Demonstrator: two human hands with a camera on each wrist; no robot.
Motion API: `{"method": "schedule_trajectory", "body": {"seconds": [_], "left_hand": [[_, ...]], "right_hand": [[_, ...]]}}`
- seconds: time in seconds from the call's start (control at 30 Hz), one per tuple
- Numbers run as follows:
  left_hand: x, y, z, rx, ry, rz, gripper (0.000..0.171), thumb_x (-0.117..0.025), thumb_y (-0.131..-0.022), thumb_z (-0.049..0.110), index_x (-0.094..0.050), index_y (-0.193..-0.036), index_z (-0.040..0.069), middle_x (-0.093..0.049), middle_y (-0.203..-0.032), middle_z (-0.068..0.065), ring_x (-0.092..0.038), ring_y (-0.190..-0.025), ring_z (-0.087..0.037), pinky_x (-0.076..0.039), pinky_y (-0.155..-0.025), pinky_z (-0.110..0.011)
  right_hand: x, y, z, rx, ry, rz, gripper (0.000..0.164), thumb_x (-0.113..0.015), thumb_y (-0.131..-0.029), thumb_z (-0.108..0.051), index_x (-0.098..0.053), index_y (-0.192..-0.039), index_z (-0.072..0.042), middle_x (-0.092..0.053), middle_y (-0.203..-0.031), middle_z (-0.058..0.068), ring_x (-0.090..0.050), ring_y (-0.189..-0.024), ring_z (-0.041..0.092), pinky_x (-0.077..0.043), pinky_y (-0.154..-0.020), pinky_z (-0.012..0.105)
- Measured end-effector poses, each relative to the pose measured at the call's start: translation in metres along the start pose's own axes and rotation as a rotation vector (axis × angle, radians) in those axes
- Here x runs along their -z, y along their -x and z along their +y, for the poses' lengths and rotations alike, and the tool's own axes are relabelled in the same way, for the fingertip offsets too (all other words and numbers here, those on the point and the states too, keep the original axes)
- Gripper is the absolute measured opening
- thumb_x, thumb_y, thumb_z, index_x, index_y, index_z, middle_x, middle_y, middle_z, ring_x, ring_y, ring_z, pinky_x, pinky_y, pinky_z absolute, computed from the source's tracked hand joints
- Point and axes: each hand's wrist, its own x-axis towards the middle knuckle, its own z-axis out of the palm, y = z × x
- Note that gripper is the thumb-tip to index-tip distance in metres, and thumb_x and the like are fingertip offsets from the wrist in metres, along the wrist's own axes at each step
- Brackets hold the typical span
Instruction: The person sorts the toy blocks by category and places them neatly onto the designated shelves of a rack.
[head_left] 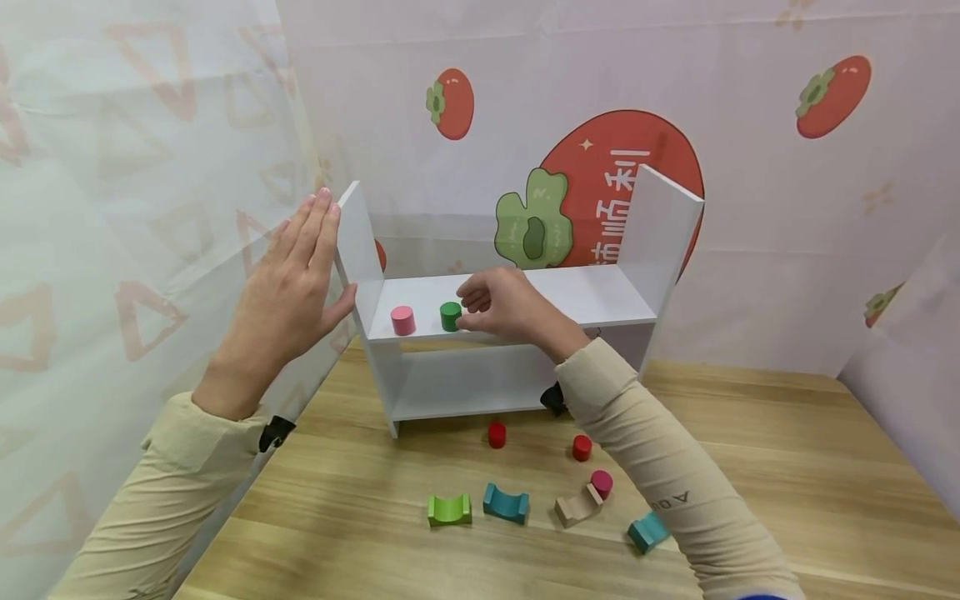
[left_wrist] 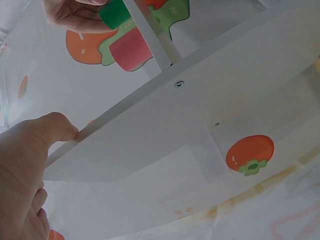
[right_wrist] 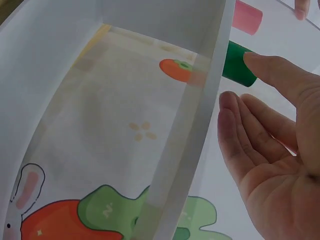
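Observation:
A white two-level shelf [head_left: 472, 379] stands on the wooden table. My left hand [head_left: 288, 287] lies against its left side panel [head_left: 360, 250], fingers straight and thumb by the front edge. On the upper board, a pink cylinder [head_left: 402, 321] stands near that panel, with a green cylinder [head_left: 451, 317] to its right. My right hand [head_left: 506, 307] is just right of the green cylinder. In the right wrist view the thumb [right_wrist: 275, 70] meets the green cylinder [right_wrist: 239, 64], while the other fingers are loosely bent and apart from it.
In front of the shelf lie two red cylinders [head_left: 497, 434], a dark pink cylinder [head_left: 602, 483], a light green curved block [head_left: 450, 510], two teal blocks [head_left: 506, 504] and a beige curved block [head_left: 579, 506]. The shelf's right panel [head_left: 660, 237] rises above the upper board. Printed curtains hang behind and at the left.

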Motion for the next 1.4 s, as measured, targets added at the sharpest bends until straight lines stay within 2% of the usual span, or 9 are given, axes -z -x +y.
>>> {"method": "schedule_trajectory", "body": {"seconds": [0.13, 0.33, 0.5, 0.63, 0.83, 1.1, 1.4], "left_hand": [[0.0, 0.0, 0.0, -0.003, 0.004, 0.002, 0.093, -0.074, -0.088, 0.015, -0.024, -0.163, -0.007, -0.026, -0.173, -0.025, -0.028, -0.161, -0.041, -0.031, -0.128, -0.059], [0.0, -0.002, 0.001, -0.007, 0.006, 0.001, 0.092, -0.073, -0.089, 0.014, -0.024, -0.164, -0.007, -0.025, -0.173, -0.024, -0.028, -0.161, -0.041, -0.031, -0.129, -0.059], [0.001, -0.002, 0.001, -0.003, 0.008, -0.003, 0.092, -0.074, -0.089, 0.014, -0.024, -0.164, -0.007, -0.025, -0.173, -0.025, -0.027, -0.161, -0.041, -0.031, -0.128, -0.06], [0.0, -0.002, 0.001, -0.001, 0.01, -0.005, 0.092, -0.073, -0.089, 0.014, -0.024, -0.164, -0.008, -0.025, -0.174, -0.024, -0.027, -0.161, -0.042, -0.032, -0.128, -0.061], [-0.001, -0.001, 0.001, 0.001, 0.013, -0.004, 0.093, -0.073, -0.088, 0.014, -0.023, -0.164, -0.007, -0.024, -0.174, -0.024, -0.027, -0.161, -0.042, -0.031, -0.128, -0.06], [0.0, 0.0, 0.002, 0.002, 0.021, -0.013, 0.094, -0.074, -0.088, 0.013, -0.022, -0.164, -0.007, -0.024, -0.174, -0.025, -0.027, -0.161, -0.042, -0.03, -0.129, -0.06], [0.001, -0.001, 0.001, 0.0, 0.025, 0.001, 0.092, -0.073, -0.089, 0.013, -0.023, -0.164, -0.008, -0.023, -0.175, -0.024, -0.027, -0.161, -0.042, -0.028, -0.13, -0.058]], "right_hand": [[0.007, 0.009, 0.0, 0.017, 0.01, 0.028, 0.04, -0.083, -0.09, -0.017, -0.073, -0.126, -0.001, -0.078, -0.121, 0.014, -0.077, -0.111, 0.025, -0.061, -0.101, 0.038], [0.016, 0.027, 0.0, 0.04, -0.015, 0.06, 0.035, -0.086, -0.088, -0.016, -0.076, -0.12, -0.006, -0.079, -0.118, 0.01, -0.077, -0.11, 0.025, -0.062, -0.101, 0.038], [0.014, 0.042, 0.001, 0.043, -0.037, 0.041, 0.035, -0.086, -0.088, -0.015, -0.076, -0.121, -0.008, -0.078, -0.12, 0.009, -0.076, -0.112, 0.027, -0.061, -0.103, 0.042], [0.005, 0.054, 0.004, 0.041, -0.028, 0.008, 0.037, -0.086, -0.088, -0.013, -0.076, -0.123, -0.009, -0.078, -0.121, 0.007, -0.075, -0.112, 0.023, -0.061, -0.102, 0.04], [-0.012, 0.07, 0.013, -0.012, -0.018, -0.038, 0.037, -0.085, -0.088, -0.013, -0.076, -0.124, -0.011, -0.078, -0.12, 0.003, -0.074, -0.112, 0.018, -0.062, -0.099, 0.035], [-0.035, 0.087, 0.038, -0.036, -0.011, -0.072, 0.038, -0.084, -0.089, -0.012, -0.075, -0.125, -0.009, -0.077, -0.121, 0.006, -0.075, -0.112, 0.023, -0.062, -0.099, 0.039], [-0.066, 0.099, 0.069, -0.132, -0.017, -0.096, 0.038, -0.085, -0.087, -0.01, -0.075, -0.124, -0.008, -0.078, -0.119, 0.007, -0.075, -0.109, 0.023, -0.063, -0.096, 0.037]]}}
